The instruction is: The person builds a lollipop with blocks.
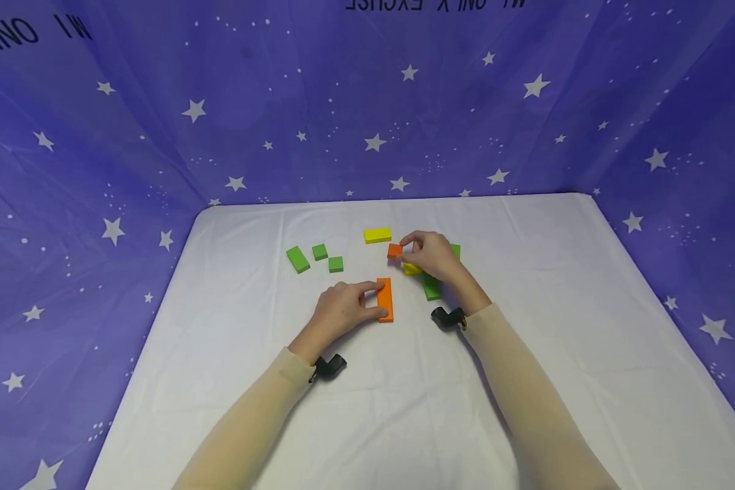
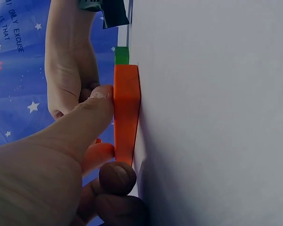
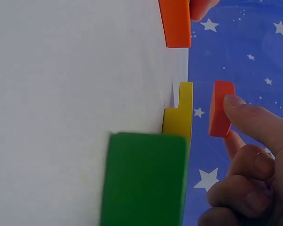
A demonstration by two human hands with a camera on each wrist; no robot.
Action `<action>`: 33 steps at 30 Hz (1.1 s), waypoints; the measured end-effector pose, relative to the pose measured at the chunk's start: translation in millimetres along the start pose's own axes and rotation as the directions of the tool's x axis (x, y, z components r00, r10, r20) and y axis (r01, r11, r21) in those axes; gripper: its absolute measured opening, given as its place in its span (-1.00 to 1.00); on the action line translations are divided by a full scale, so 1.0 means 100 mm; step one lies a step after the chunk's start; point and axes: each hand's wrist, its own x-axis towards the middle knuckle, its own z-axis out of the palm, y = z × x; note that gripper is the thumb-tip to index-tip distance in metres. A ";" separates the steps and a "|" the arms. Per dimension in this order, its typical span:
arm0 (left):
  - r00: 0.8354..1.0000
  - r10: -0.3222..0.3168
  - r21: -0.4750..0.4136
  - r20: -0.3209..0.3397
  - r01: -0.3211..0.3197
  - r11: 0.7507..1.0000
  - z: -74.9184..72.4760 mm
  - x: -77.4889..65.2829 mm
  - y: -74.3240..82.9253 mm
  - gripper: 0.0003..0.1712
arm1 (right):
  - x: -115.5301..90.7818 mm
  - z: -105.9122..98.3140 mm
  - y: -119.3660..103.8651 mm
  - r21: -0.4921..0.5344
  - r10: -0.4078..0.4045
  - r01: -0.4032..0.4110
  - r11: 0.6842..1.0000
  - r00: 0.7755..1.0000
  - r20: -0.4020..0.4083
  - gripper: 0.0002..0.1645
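Note:
My left hand [image 1: 341, 304] is at a long orange block [image 1: 385, 300] lying on the white table; its thumb and index finger are curled, with their tips at the block's two ends. In the left wrist view the thumb [image 2: 96, 106] touches the block's upper edge. Above the table, my right hand [image 1: 433, 256] pinches a small orange-red block [image 3: 218, 109] between thumb and forefinger. Below that hand lie yellow blocks [image 3: 178, 123] and a green block [image 3: 144, 179], partly hidden by it in the head view.
Left of the hands lie a longer green block [image 1: 297, 259] and two small green blocks, one [image 1: 320, 252] behind the other [image 1: 335, 264]. A yellow block [image 1: 377, 235] lies toward the back. A purple star-patterned cloth [image 1: 331, 102] hangs around the white tabletop [image 1: 233, 299].

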 end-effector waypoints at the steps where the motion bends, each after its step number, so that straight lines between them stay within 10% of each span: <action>1: 1.000 -0.001 -0.001 0.002 0.001 1.000 0.00 -0.01 0.01 -0.31 | -0.01 0.00 0.00 0.002 0.002 -0.002 1.000 1.000 0.005 -0.57; 33: 0.997 0.076 0.078 -0.033 -0.073 0.994 0.06 -0.12 0.11 -0.31 | -0.33 0.23 -0.01 -0.001 -0.108 0.108 0.994 0.988 0.109 -0.62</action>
